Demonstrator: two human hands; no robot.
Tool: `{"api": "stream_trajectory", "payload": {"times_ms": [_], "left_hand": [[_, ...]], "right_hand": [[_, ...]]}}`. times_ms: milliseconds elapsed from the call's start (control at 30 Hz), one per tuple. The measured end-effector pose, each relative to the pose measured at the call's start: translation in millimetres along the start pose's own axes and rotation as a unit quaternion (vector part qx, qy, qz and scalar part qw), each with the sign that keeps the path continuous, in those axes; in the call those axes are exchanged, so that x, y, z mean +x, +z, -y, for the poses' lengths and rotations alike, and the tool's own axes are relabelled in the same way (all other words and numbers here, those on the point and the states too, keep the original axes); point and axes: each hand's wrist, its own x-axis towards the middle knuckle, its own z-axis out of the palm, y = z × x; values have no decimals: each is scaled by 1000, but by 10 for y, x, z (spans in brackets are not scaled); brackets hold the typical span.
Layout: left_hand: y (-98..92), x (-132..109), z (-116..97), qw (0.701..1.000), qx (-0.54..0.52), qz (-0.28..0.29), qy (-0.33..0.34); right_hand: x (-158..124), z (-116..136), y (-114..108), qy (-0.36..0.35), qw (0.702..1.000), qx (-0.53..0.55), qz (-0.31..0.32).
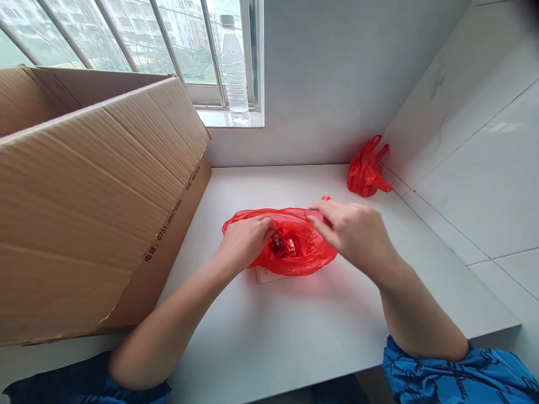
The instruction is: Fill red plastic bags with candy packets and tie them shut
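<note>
A red plastic bag (311, 264) lies with its mouth spread wide on the white tabletop. Inside it are small shiny dark-red wrapped packets (278, 243). My left hand (248, 238) reaches over the bag's left rim, its fingertips pressed together beside the packets; what they pinch, if anything, is hidden. At the right rim, my right hand (351, 230) has thumb and forefinger close together on the bag's thin plastic, with a bit of red sticking up behind the fingers. A pale flat item (267, 275) with faint print peeks out from under the bag.
A large open cardboard box (84, 219) takes up the left side. Another red bag, bunched up (365, 168), sits in the back right corner by the tiled wall (475, 157). On the sill of the barred window stands a clear water bottle (234, 73).
</note>
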Motion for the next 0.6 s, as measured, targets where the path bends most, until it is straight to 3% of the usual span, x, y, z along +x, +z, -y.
{"api": "stream_trajectory", "payload": {"times_ms": [67, 133, 200, 267, 367, 600], "left_hand": [[94, 29, 33, 999, 33, 24, -7], [152, 44, 56, 998, 52, 31, -14], [172, 46, 72, 998, 56, 29, -10], [167, 40, 82, 998, 60, 35, -1], [149, 25, 90, 996, 71, 55, 6], [179, 4, 122, 992, 83, 90, 19]], "right_hand": [[82, 132, 131, -98, 994, 46, 16], [164, 217, 280, -141, 982, 67, 101], [221, 233, 408, -103, 973, 44, 201], [245, 195, 489, -31, 967, -1, 253], [241, 116, 535, 26, 971, -31, 235], [298, 59, 664, 13, 980, -41, 196]]}}
